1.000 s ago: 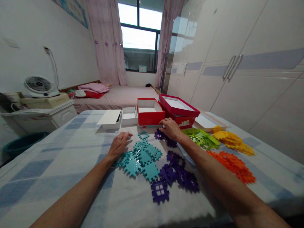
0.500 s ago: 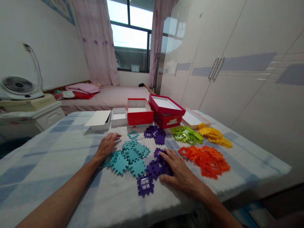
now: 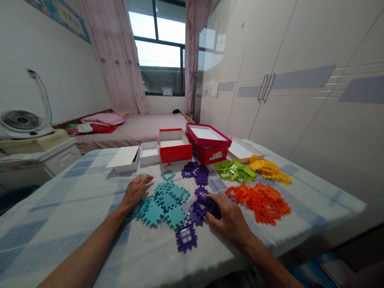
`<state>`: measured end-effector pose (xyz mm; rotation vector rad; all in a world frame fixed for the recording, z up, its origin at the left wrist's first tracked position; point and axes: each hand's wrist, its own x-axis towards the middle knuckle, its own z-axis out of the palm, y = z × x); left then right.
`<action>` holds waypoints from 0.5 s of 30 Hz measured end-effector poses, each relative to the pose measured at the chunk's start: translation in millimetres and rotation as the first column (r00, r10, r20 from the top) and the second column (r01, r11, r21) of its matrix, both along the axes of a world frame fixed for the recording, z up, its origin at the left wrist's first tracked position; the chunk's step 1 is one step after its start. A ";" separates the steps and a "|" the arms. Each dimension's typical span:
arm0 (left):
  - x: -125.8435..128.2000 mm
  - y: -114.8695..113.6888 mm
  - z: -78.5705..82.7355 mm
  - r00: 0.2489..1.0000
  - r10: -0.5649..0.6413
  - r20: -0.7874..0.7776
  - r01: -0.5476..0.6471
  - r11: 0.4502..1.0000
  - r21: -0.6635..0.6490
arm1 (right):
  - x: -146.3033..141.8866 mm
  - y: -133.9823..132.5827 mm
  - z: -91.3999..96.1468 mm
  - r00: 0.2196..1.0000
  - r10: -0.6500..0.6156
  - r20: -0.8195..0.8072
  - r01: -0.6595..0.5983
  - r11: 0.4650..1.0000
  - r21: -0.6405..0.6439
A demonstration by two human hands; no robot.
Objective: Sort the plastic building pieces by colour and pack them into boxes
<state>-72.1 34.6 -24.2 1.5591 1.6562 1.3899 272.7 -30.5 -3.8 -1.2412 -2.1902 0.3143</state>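
My left hand (image 3: 135, 190) lies on the cloth at the left edge of a pile of teal interlocking tiles (image 3: 165, 202), fingers loosely curled and touching the nearest tiles. My right hand (image 3: 227, 215) rests on the near heap of purple tiles (image 3: 200, 208), fingers bent and closing round some of them. One purple tile (image 3: 186, 237) lies alone in front. A second small purple heap (image 3: 195, 171) sits farther back, by the red box (image 3: 175, 146).
Green tiles (image 3: 235, 170), yellow tiles (image 3: 270, 169) and orange tiles (image 3: 261, 199) lie to the right. Red boxes (image 3: 208, 145), white boxes (image 3: 136, 156) and a flat tray (image 3: 244, 148) line the back. The table edge (image 3: 327, 222) drops off at right. A fan (image 3: 21, 122) stands at left.
My right hand drew back from the far purple heap by the red box to the near purple heap, and its fingers have curled onto those tiles. The left hand stayed put.
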 end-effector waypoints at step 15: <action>7.3 -4.9 11.8 0.997 0.006 -0.072 -0.004 1.000 0.022 | -37.2 102.2 54.6 0.947 -0.316 0.064 0.315 0.949 0.019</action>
